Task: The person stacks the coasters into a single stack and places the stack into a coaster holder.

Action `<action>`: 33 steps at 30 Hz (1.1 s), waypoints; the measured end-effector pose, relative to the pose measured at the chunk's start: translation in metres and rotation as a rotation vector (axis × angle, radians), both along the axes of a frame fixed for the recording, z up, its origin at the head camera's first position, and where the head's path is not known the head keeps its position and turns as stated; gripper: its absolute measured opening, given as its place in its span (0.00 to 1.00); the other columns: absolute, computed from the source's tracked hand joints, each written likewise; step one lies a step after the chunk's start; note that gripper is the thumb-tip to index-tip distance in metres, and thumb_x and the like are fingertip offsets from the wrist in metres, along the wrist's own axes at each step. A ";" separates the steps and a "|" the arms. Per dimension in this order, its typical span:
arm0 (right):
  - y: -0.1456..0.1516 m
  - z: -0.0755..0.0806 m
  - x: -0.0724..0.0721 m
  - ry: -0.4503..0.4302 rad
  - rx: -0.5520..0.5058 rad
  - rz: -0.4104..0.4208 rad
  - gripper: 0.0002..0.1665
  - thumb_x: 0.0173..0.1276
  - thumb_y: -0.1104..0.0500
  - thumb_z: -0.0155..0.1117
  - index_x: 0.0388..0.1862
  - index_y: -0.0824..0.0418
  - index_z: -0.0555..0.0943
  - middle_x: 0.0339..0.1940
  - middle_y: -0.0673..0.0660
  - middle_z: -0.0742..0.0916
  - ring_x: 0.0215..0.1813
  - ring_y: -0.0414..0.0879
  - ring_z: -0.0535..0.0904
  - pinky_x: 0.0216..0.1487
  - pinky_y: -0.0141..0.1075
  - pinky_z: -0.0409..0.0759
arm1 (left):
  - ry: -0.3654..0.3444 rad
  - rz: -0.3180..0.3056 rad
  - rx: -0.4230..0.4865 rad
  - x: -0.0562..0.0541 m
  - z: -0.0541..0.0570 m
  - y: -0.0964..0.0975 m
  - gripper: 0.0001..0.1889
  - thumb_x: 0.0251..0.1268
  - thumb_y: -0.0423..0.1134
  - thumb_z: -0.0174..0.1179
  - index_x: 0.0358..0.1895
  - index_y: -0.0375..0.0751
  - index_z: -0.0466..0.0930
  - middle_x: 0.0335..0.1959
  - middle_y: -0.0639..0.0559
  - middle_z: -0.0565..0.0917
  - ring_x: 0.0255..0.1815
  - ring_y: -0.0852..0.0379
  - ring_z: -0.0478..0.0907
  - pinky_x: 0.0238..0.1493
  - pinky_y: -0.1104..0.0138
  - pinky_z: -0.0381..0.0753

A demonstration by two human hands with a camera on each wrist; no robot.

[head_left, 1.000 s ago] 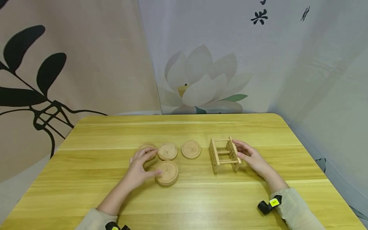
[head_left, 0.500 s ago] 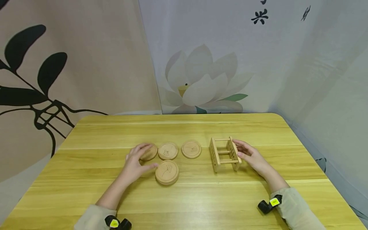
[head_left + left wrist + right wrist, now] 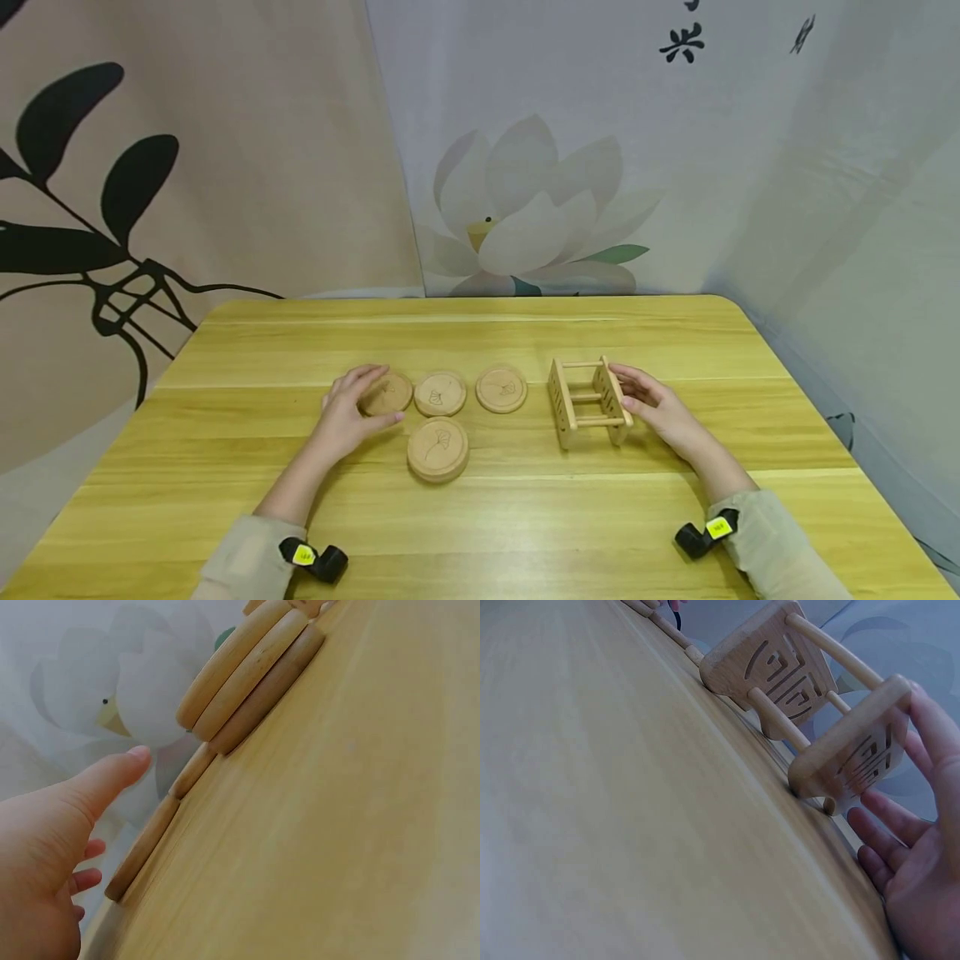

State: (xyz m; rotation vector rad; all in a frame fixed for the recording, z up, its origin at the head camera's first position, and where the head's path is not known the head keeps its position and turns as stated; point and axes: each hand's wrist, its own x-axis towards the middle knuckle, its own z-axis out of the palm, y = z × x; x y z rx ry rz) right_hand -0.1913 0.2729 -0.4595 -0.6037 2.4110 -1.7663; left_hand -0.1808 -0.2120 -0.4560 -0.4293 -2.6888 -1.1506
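From my end, the head view puts the wooden rack [image 3: 591, 423] right of centre on the desk [image 3: 517, 533], its two slotted side panels standing upright and joined by thin bars; my right hand [image 3: 663, 412] is at its right panel, fingers slightly bent and spread, thumb and fingertips against the panel; I can't tell whether they truly grip it or just rest there.

My left hand [image 3: 348, 418] lies left of centre with thumb and fingers spread wide, holding nothing; it frames the left disc [image 3: 390, 395], though I can't tell whether a fingertip touches it.

The middle disc [image 3: 440, 394] sits just beside that one, and the right disc [image 3: 502, 389] a little apart, nearer the rack; all three lie flat in a row, with line drawings on their faces; just below the middle disc is a stack [image 3: 438, 450], which my left wrist view shows as three discs high, with the thumb [image 3: 116, 776] clear of it.

Both sleeves are beige, with a black camera at each wrist; behind the desk hangs a pale backdrop [image 3: 847, 192], a lotus [image 3: 536, 217] printed near upper centre and dark leaves [image 3: 138, 187] at upper left.
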 end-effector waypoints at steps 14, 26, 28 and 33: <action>0.001 -0.003 -0.001 0.015 0.000 0.006 0.29 0.74 0.64 0.53 0.73 0.63 0.62 0.67 0.67 0.69 0.59 0.40 0.70 0.56 0.26 0.68 | -0.067 0.015 -0.107 -0.008 -0.002 -0.006 0.43 0.48 0.49 0.74 0.68 0.36 0.66 0.67 0.36 0.64 0.64 0.34 0.57 0.57 0.40 0.50; 0.001 -0.003 -0.001 0.021 -0.002 0.010 0.29 0.74 0.65 0.53 0.72 0.64 0.62 0.65 0.67 0.70 0.59 0.40 0.70 0.56 0.27 0.68 | -0.076 0.023 -0.163 -0.009 -0.005 -0.008 0.44 0.48 0.51 0.74 0.68 0.35 0.67 0.67 0.36 0.65 0.65 0.35 0.56 0.56 0.42 0.51; 0.001 -0.002 -0.001 0.019 -0.007 0.014 0.30 0.74 0.65 0.53 0.72 0.64 0.62 0.64 0.68 0.71 0.58 0.39 0.71 0.55 0.27 0.69 | -0.076 0.022 -0.164 -0.008 -0.005 -0.007 0.43 0.48 0.51 0.74 0.68 0.34 0.67 0.66 0.36 0.65 0.65 0.35 0.55 0.56 0.42 0.51; 0.001 -0.002 0.000 0.019 -0.008 0.020 0.30 0.74 0.65 0.52 0.73 0.65 0.61 0.64 0.69 0.71 0.58 0.39 0.70 0.55 0.27 0.69 | -0.074 0.019 -0.165 -0.008 -0.005 -0.007 0.43 0.49 0.50 0.73 0.68 0.34 0.67 0.66 0.36 0.65 0.65 0.35 0.55 0.56 0.42 0.50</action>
